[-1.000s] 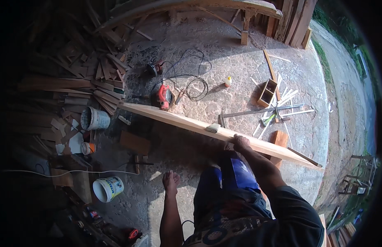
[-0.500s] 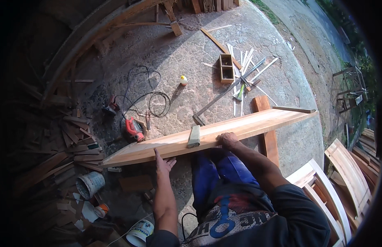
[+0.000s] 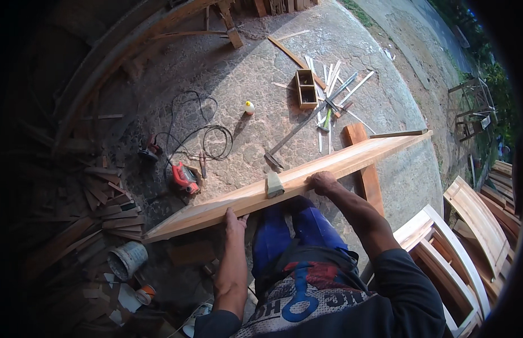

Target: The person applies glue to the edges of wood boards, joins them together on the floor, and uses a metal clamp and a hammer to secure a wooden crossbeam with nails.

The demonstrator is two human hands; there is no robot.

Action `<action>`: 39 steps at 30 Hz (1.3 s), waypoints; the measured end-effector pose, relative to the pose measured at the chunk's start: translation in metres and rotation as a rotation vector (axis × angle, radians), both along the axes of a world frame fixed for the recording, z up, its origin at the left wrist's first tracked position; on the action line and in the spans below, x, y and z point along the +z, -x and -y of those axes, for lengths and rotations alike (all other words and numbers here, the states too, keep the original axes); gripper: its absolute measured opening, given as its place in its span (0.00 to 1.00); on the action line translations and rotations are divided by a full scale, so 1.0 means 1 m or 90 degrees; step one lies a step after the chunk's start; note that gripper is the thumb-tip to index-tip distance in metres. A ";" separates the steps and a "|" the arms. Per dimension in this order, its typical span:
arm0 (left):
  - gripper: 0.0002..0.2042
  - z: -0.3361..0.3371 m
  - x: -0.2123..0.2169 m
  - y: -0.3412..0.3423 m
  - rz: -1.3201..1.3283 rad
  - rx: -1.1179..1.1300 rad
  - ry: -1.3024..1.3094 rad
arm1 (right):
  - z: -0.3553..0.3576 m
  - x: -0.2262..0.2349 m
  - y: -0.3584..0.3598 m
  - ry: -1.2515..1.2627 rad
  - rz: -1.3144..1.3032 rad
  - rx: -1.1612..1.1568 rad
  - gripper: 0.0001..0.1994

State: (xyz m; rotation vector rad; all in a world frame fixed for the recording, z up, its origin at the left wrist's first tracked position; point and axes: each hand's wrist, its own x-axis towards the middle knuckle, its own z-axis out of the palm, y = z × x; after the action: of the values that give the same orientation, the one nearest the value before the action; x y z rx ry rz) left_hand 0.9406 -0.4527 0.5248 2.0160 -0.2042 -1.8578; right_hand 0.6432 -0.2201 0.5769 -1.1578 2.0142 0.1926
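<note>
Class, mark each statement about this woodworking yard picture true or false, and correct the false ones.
1. Both hands rest on the long plank. True: the left hand and the right hand are on the long plank.
2. A red power tool lies on the ground left of the plank. True: the red power tool lies there beside a black cable.
3. The small block on the plank is held in the left hand. False: the small block sits between the hands, untouched.
4. The white bucket stands on the plank. False: the white bucket stands on the ground, lower left.
</note>
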 end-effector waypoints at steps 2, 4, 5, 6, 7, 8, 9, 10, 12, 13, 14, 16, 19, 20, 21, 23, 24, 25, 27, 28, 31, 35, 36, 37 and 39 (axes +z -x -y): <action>0.28 0.000 -0.012 -0.017 -0.049 -0.009 -0.015 | 0.002 -0.002 -0.004 0.019 -0.023 0.007 0.19; 0.28 -0.006 -0.008 -0.024 -0.054 -0.021 -0.033 | -0.003 -0.005 -0.009 0.032 -0.028 -0.010 0.18; 0.27 -0.004 -0.011 -0.015 0.001 0.015 -0.045 | -0.005 -0.007 -0.009 0.034 -0.028 -0.025 0.18; 0.27 -0.007 -0.009 -0.017 -0.003 0.010 -0.050 | -0.010 -0.008 -0.011 0.036 -0.028 -0.043 0.17; 0.27 -0.004 -0.010 -0.015 -0.015 0.007 -0.049 | -0.008 -0.003 -0.008 0.021 -0.023 -0.073 0.22; 0.27 0.000 -0.011 -0.013 -0.026 0.002 -0.049 | -0.008 0.003 -0.005 0.014 -0.043 -0.070 0.23; 0.27 0.003 -0.011 -0.012 -0.020 0.002 -0.058 | -0.008 0.009 -0.002 0.008 -0.063 -0.070 0.24; 0.27 0.008 -0.013 -0.009 -0.016 -0.002 -0.066 | -0.005 0.026 0.003 0.002 -0.085 -0.073 0.26; 0.26 0.019 -0.016 -0.004 -0.035 -0.034 -0.077 | -0.010 0.045 0.019 0.097 -0.095 -0.087 0.27; 0.25 0.024 -0.020 -0.004 -0.056 -0.062 -0.083 | -0.016 0.054 0.026 0.133 -0.120 -0.116 0.27; 0.25 0.034 -0.024 -0.007 -0.073 -0.082 -0.083 | -0.015 0.060 0.031 0.175 -0.142 -0.138 0.28; 0.21 0.045 -0.029 0.002 -0.030 -0.095 -0.084 | -0.024 0.071 0.037 0.253 -0.172 -0.217 0.28; 0.18 0.052 -0.021 0.017 -0.014 -0.102 -0.046 | -0.047 0.077 0.019 0.275 -0.189 -0.404 0.27; 0.17 0.054 -0.023 0.016 -0.019 -0.112 -0.045 | -0.059 0.073 0.011 0.294 -0.201 -0.449 0.27; 0.17 0.056 -0.026 0.015 -0.024 -0.120 -0.044 | -0.070 0.068 0.002 0.267 -0.163 -0.503 0.26; 0.16 0.066 -0.034 0.010 -0.043 -0.114 -0.055 | -0.085 0.060 -0.024 0.223 -0.135 -0.579 0.25; 0.16 0.072 -0.037 0.007 -0.052 -0.107 -0.058 | -0.092 0.056 -0.039 0.203 -0.119 -0.613 0.25; 0.16 0.065 -0.037 0.012 -0.043 -0.115 -0.064 | -0.120 0.031 -0.060 0.185 -0.140 -0.613 0.24; 0.15 0.054 -0.030 0.020 -0.023 -0.121 -0.068 | -0.164 -0.011 -0.100 0.137 -0.116 -0.628 0.24; 0.16 0.056 -0.031 0.020 -0.019 -0.114 -0.063 | -0.171 -0.018 -0.115 0.113 -0.072 -0.640 0.24; 0.18 0.064 -0.034 0.025 -0.004 -0.144 -0.047 | -0.174 -0.020 -0.146 0.095 -0.003 -0.691 0.24; 0.27 0.060 -0.049 0.025 0.142 -0.269 0.091 | -0.164 -0.009 -0.173 0.145 0.047 -0.771 0.25; 0.30 0.065 -0.061 0.025 0.204 -0.310 0.133 | -0.159 -0.007 -0.174 0.166 0.071 -0.795 0.27; 0.33 0.077 -0.076 0.025 0.272 -0.343 0.176 | -0.145 0.002 -0.172 0.190 0.121 -0.846 0.26; 0.37 0.102 -0.103 0.014 0.401 -0.492 0.288 | -0.132 -0.005 -0.182 0.263 0.156 -0.874 0.26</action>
State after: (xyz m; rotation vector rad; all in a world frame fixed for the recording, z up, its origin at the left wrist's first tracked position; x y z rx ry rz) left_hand 0.9262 -0.5543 0.4216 2.2570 -1.6011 -1.2330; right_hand 0.8255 -0.0877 0.5718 0.1933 2.2073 -1.0168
